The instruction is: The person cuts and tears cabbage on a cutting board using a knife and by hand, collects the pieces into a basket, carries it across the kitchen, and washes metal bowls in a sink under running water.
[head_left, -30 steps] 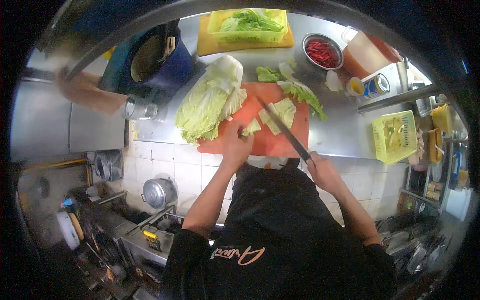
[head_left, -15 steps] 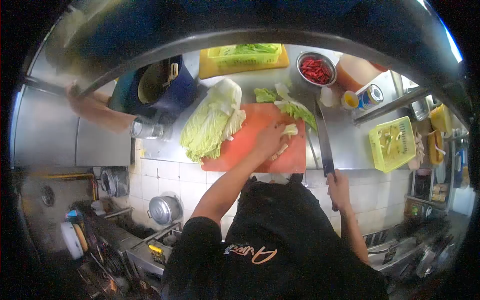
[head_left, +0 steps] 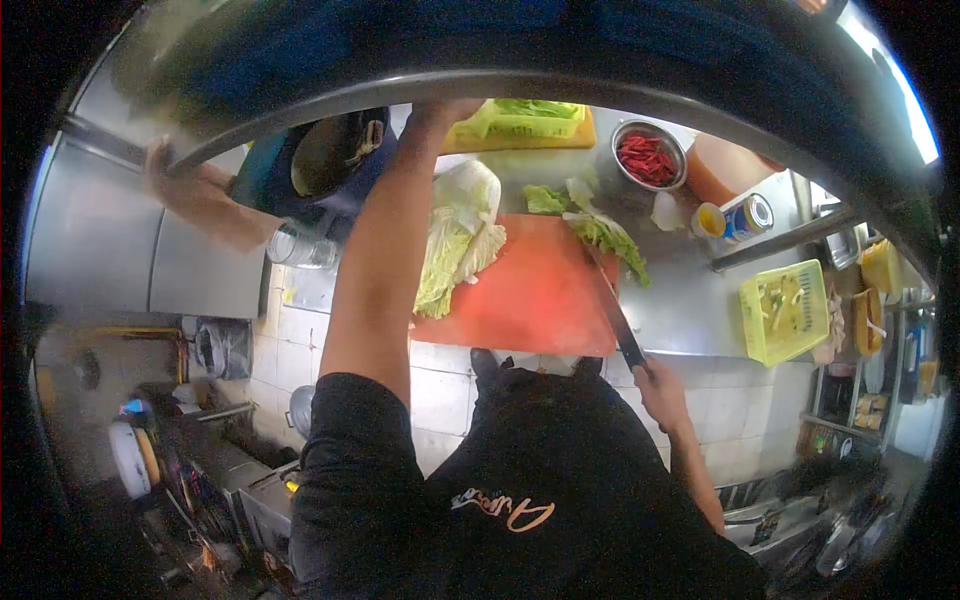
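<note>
My left hand [head_left: 447, 108] reaches far forward to the left end of a yellow-green basket [head_left: 530, 122] of leafy greens; its fingers are too hidden to read. My right hand [head_left: 661, 394] is closed round the handle of a long knife [head_left: 618, 322], whose blade slants over the right edge of the orange cutting board [head_left: 530, 300]. A napa cabbage [head_left: 462, 235] lies at the board's left side, partly behind my left forearm. Loose cabbage leaves [head_left: 602, 232] rest at the board's far right corner.
A steel bowl of red chillies [head_left: 648, 155], an orange-filled container [head_left: 725, 166] and a can [head_left: 748, 217] stand at the back right. A second yellow basket [head_left: 785, 312] is at the right. Back left are a blue bucket [head_left: 340, 160] and glass jar [head_left: 300, 246]. A metal bar [head_left: 500, 84] crosses above.
My left hand has gone from the board to the far basket. The cut cabbage pieces are off the board. The knife has swung leftward from beside the board to over its right edge.
</note>
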`<state>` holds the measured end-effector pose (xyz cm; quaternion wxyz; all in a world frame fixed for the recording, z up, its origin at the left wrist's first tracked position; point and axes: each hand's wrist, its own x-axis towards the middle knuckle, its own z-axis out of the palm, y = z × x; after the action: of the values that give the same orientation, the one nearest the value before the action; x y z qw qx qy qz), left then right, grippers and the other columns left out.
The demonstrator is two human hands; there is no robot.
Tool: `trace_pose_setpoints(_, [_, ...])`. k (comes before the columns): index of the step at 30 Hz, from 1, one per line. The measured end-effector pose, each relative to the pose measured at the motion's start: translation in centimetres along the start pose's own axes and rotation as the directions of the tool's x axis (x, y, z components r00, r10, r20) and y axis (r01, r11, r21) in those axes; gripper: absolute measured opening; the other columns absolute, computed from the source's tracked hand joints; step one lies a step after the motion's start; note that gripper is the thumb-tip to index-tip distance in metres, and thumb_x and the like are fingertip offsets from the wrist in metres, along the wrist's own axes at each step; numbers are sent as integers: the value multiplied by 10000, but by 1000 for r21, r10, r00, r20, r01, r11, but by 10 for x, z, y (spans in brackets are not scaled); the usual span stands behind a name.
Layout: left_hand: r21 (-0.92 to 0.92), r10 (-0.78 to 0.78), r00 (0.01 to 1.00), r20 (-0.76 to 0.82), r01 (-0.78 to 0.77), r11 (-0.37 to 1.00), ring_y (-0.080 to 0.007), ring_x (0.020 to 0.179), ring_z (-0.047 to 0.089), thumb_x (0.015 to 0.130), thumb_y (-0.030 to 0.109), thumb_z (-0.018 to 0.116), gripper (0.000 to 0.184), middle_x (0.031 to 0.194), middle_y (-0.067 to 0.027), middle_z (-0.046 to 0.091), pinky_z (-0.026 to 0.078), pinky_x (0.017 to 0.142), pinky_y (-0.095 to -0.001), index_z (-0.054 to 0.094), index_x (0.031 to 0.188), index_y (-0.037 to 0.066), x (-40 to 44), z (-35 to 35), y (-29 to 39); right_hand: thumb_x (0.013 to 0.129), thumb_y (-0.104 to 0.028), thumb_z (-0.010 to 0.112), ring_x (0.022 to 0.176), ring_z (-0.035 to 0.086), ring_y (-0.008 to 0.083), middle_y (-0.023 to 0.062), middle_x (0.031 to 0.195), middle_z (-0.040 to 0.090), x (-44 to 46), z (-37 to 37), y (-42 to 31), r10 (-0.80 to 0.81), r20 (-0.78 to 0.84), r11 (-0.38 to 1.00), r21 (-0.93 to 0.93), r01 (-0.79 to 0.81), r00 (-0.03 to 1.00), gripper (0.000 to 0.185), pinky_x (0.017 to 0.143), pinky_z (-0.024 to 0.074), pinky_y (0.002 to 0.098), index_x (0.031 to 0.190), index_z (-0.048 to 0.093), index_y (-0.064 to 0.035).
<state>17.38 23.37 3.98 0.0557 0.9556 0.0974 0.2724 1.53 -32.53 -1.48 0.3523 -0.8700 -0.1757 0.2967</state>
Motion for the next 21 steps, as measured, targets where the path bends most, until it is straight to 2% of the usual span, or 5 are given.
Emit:
trace_pose_setpoints(7, [210, -248, 866, 434, 170, 963, -375, 1245, 424, 690, 510, 718, 873, 1358, -197, 390, 413, 977, -486, 369, 1376, 97, -198, -85, 106, 894, -237, 559, 728, 598, 412, 221, 742, 597, 8, 0, -23, -108, 174, 983, -130, 131, 979, 232, 646, 447, 461, 887, 572, -5])
trace_pose_setpoints(8, [303, -301, 843, 446, 175, 937, -369, 1248, 421, 681, 457, 731, 848, 1372, -188, 373, 405, 986, -485, 385, 1362, 87, -220, -82, 112, 895, -238, 558, 719, 594, 417, 223, 729, 593, 13, 1, -18, -102, 167, 988, -100, 120, 981, 232, 638, 445, 463, 885, 572, -7])
trace_pose_setpoints(11, [37, -239, 896, 374, 243, 969, -371, 1229, 436, 693, 343, 708, 765, 1342, -197, 409, 387, 1009, -470, 411, 1346, 75, -247, -68, 62, 898, -235, 553, 697, 585, 429, 229, 700, 583, 20, 6, -9, -77, 190, 995, -47, 87, 979, 226, 616, 438, 465, 879, 568, -10])
trace_pose_setpoints(14, [74, -279, 959, 57, 274, 959, -369, 1234, 429, 709, 272, 667, 693, 1322, -203, 435, 363, 1036, -459, 440, 1335, 81, -241, -68, 23, 903, -221, 547, 679, 582, 430, 234, 685, 576, 33, 0, -21, -77, 256, 993, -70, 98, 964, 211, 597, 432, 463, 883, 560, -11])
trace_pose_setpoints(21, [322, -279, 914, 294, 180, 930, -424, 1284, 354, 715, 494, 686, 870, 1452, -192, 300, 292, 1059, -551, 327, 1439, 171, -250, -79, 46, 911, -201, 537, 699, 611, 413, 223, 721, 612, 45, 6, -31, -193, 260, 979, -15, 204, 946, 191, 614, 460, 445, 926, 580, -16])
